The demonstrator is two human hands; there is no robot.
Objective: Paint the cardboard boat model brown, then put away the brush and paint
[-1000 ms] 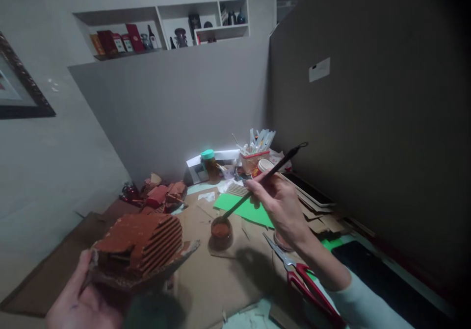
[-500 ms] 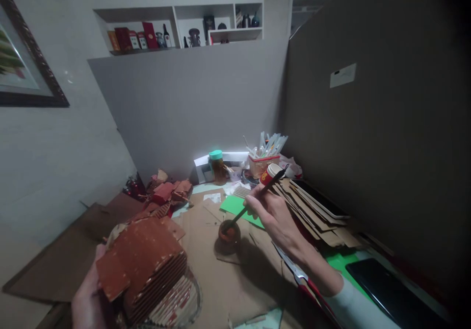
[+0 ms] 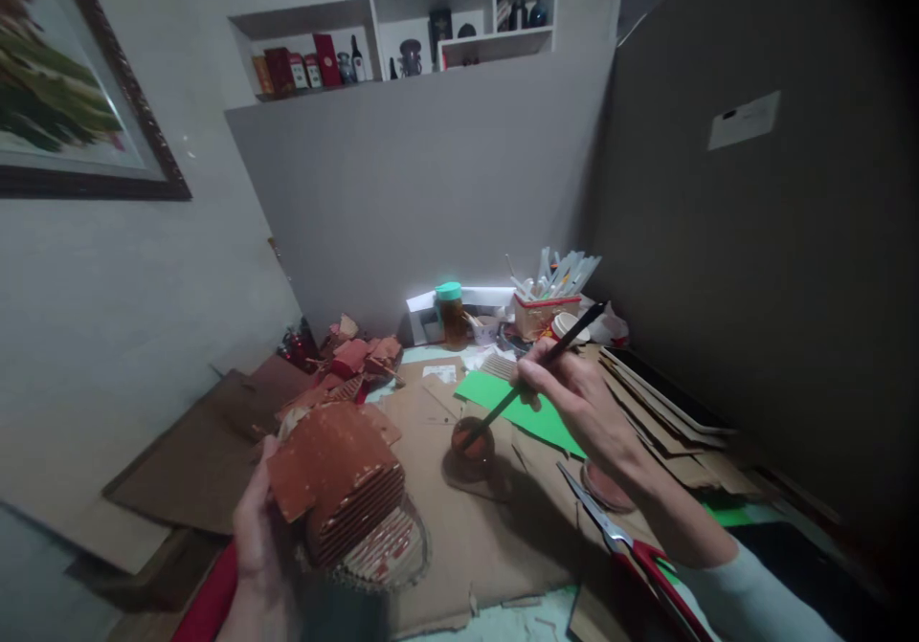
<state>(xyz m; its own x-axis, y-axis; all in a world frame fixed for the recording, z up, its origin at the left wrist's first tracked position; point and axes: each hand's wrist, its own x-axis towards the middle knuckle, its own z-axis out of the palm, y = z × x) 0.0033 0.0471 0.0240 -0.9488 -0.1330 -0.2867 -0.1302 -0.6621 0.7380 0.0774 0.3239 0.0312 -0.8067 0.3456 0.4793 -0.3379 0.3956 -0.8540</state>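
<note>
My left hand holds a corrugated cardboard model painted red-brown, tilted toward me at the lower left. A thin dark paintbrush is gripped in my right hand, and its tip dips into a small cup of red-brown paint standing on a cardboard sheet. A green paper sheet lies just behind the cup, partly under my right hand.
Red-handled scissors lie under my right forearm. Painted cardboard pieces are piled at the back left. A teal-lidded jar, a box of pens and stacked cardboard strips crowd the back right. A dark partition rises on the right.
The cardboard model has turned from lying flat to tilted up and closer to the cup. The brush stayed dipped in the paint cup; the view shifted left.
</note>
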